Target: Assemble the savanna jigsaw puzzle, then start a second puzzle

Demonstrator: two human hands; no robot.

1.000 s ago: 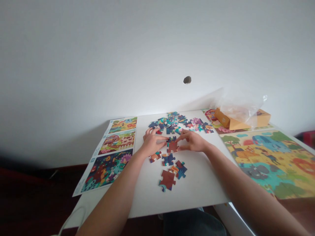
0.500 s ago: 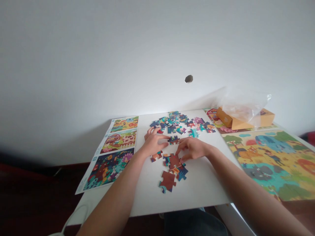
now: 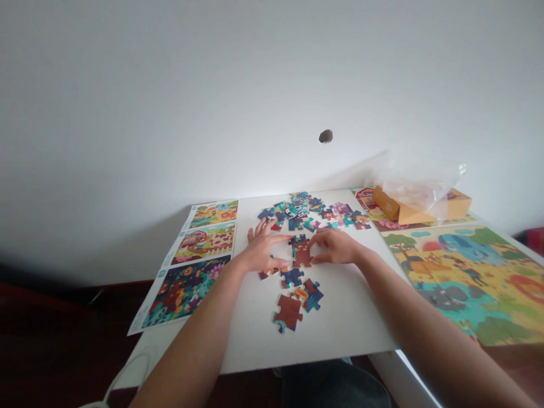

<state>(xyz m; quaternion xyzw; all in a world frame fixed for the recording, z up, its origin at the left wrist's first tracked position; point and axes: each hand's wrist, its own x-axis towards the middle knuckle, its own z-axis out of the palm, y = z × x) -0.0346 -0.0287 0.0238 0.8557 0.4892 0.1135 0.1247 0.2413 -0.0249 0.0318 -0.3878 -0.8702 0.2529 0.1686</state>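
Note:
Fingers spread, my left hand (image 3: pixel 261 249) rests on the white table; its index fingertip touches the left side of a dark blue and brown puzzle piece (image 3: pixel 298 241). My right hand (image 3: pixel 335 247) has its bent fingers on the right edge of a plain brown puzzle piece (image 3: pixel 302 258), which lies just below the dark piece, against it. Whether the two interlock I cannot tell. Nearer to me lie a blue and purple piece (image 3: pixel 292 277), a dark blue piece (image 3: pixel 313 294) and a larger brown piece (image 3: pixel 289 313). Another piece (image 3: pixel 267 273) is partly hidden by my left hand.
Several loose puzzle pieces (image 3: pixel 293 209) are heaped at the back, near the wall. A picture sheet (image 3: pixel 191 263) lies on the left. On the right are a finished animal puzzle (image 3: pixel 467 283), an orange box (image 3: pixel 457 205) and a clear plastic bag (image 3: pixel 425 175).
My right hand has brought the brown piece up from the lower pieces to the dark blue and brown one. My left thumb has moved down.

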